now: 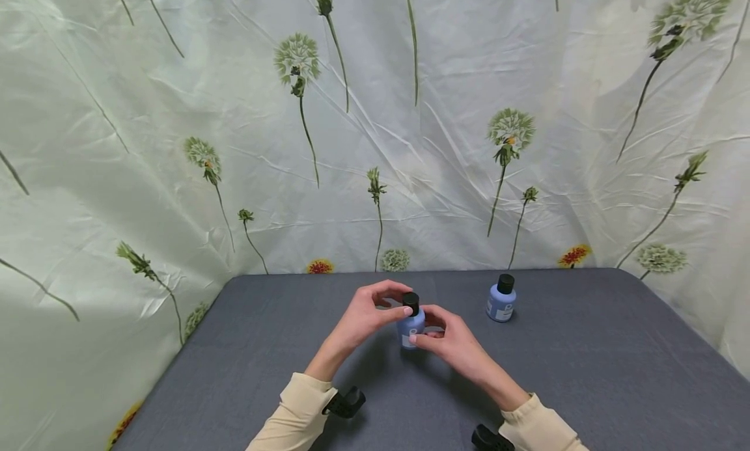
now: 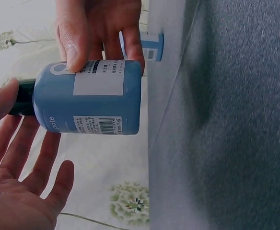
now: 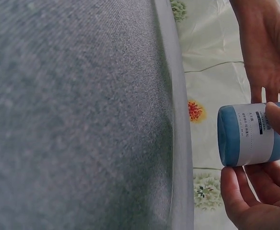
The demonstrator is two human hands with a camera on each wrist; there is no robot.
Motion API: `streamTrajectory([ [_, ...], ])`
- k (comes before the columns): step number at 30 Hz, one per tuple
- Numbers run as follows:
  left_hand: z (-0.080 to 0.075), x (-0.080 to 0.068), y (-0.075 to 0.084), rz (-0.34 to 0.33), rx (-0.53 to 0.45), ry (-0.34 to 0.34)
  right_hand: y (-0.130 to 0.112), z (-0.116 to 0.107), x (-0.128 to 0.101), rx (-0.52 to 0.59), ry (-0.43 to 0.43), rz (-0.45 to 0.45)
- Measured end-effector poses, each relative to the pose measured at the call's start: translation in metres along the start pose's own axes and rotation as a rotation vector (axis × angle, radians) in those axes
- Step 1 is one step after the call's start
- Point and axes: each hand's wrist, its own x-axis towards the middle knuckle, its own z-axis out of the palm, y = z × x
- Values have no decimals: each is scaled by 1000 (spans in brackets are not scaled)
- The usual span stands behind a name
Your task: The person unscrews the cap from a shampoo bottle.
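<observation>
Fingers of the left hand (image 1: 370, 315) are pinching the black cap (image 1: 411, 303), thumb in front, with the little finger (image 2: 62, 182) standing out clear of the bottle (image 1: 404, 327). Fingers of the right hand (image 1: 456, 345) are holding the bottle's body low down, the thumb pressing on the white label (image 2: 99, 79) and the others curving round behind. Bottle: blue, sitting roughly upright between the hands, its base hanging just above the worktop (image 1: 263, 373); both wrist views are showing the gap. Cap is resting on the bottle's neck; whether it is turning, cannot tell. A second label (image 2: 98, 125), carrying a barcode, is showing on the body in the left wrist view. Soft shadows are falling on the grey worktop below the hands. Cream sleeves (image 1: 293, 405) are covering both forearms, and a black device (image 1: 346, 402) is sitting at each wrist. A second bottle (image 1: 500, 306), also blue with a black cap, is standing upright on the worktop, well apart to the right and nearer the far edge. Behind, a pale sheet (image 1: 351, 145) printed with dandelions is hanging in creases.
</observation>
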Motion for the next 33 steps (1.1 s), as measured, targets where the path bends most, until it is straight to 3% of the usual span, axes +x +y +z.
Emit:
streamTrajectory([
  [26, 20, -8, 7, -8, -38, -32, -2, -13, -22, -60, 28, 74],
  [29, 22, -8, 4, -12, -30, -34, 0, -13, -24, -64, 33, 101],
  [33, 25, -5, -12, -11, -23, -38, 1, -13, -28, -73, 41, 116],
])
